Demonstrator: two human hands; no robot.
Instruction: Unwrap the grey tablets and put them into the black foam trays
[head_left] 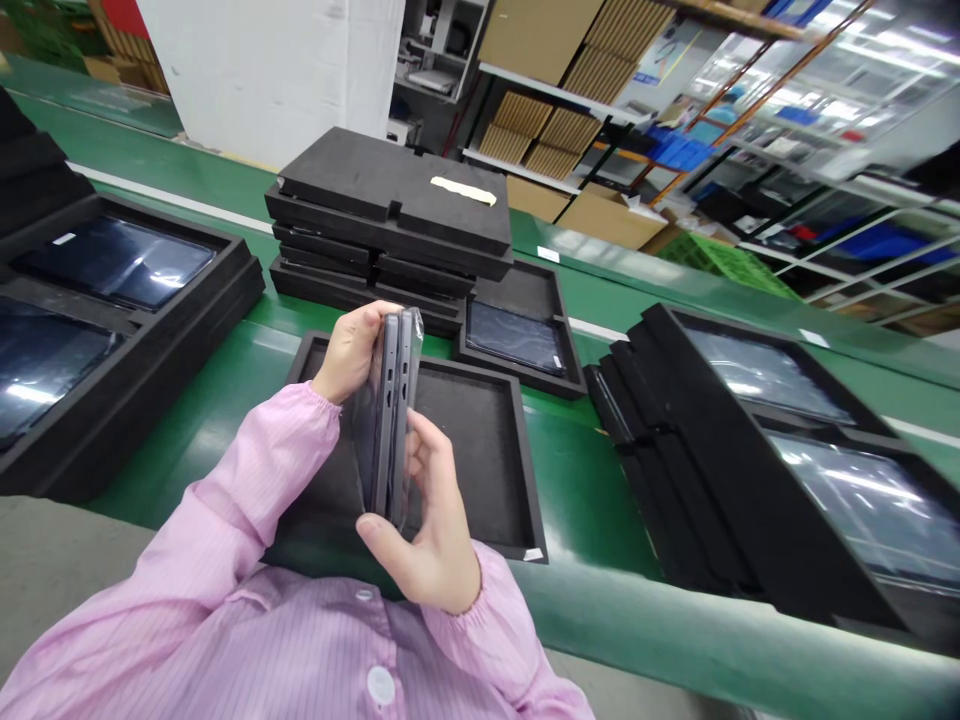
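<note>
Two tablets [388, 410] stand on edge, pressed together, their port sides turned up toward me. Clear film sticks out past the right one. My left hand [352, 350] grips their far end, thumb near the top corner. Around the near end wraps my right hand [424, 520], its thumb on the left and fingers on the right side. Beneath them lies a black foam tray [487, 460] with a bare recess showing; its left part is partly hidden by my arm and the tablets.
On the green conveyor belt [577, 490], stacked black foam trays [390, 190] stand behind. A tray holding one tablet [514, 338] lies beside that stack. Tablet-filled trays stand left [150, 370] and right [720, 450]. Shelves with cardboard boxes [540, 40] are beyond.
</note>
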